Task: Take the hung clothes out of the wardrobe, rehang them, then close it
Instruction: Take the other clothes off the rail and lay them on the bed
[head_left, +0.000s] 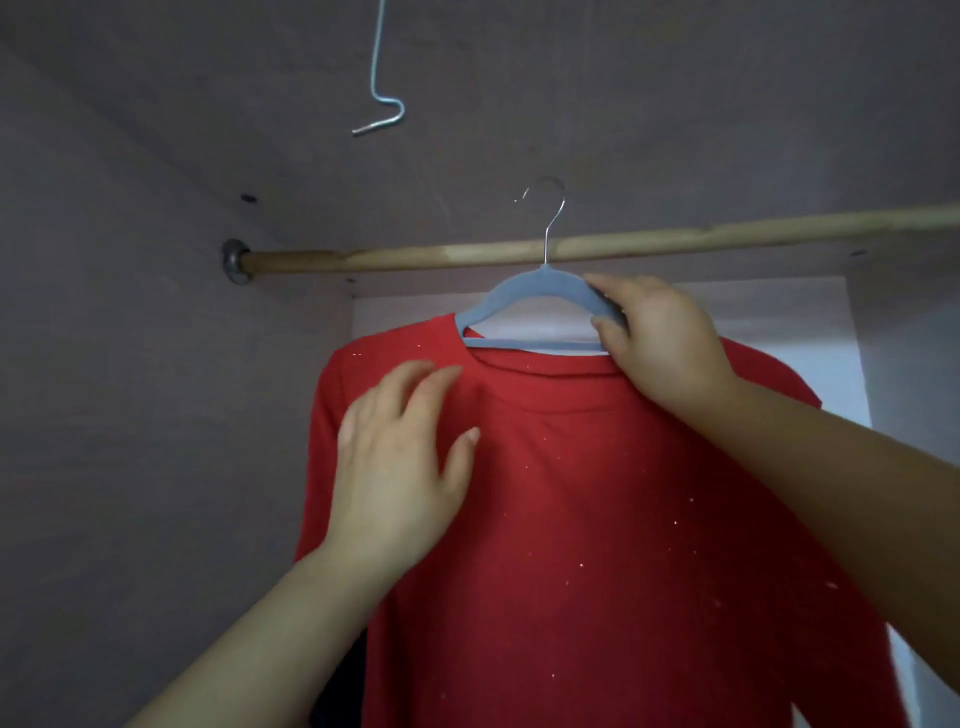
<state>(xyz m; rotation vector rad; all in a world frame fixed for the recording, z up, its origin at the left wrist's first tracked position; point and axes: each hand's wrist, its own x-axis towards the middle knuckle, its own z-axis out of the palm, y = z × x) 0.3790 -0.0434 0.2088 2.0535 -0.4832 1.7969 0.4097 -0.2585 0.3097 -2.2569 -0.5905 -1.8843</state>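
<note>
A red long-sleeved top (597, 493) is seen draped on a grey-blue hanger (524, 291) inside a wardrobe (130, 364) lined with dull purple-grey panels. The hanger's right shoulder is gripped by the right hand (660, 348), thumb beneath and fingers curled over it. The left hand (400, 457) is laid flat on the top's left shoulder, fingers straight and spread. The hanger's thin metal hook is raised in front of a wooden rod (675, 241), its curve showing above the rod; whether it is caught there cannot be told. The rod's left end is set into a round metal socket (236, 261) in the side wall. A bent wire hook (382, 104) is seen dangling near the wardrobe's top edge. A pale, lit back panel (779, 306) is visible behind the top, and something dark (343, 675) is glimpsed at the lower left.
</note>
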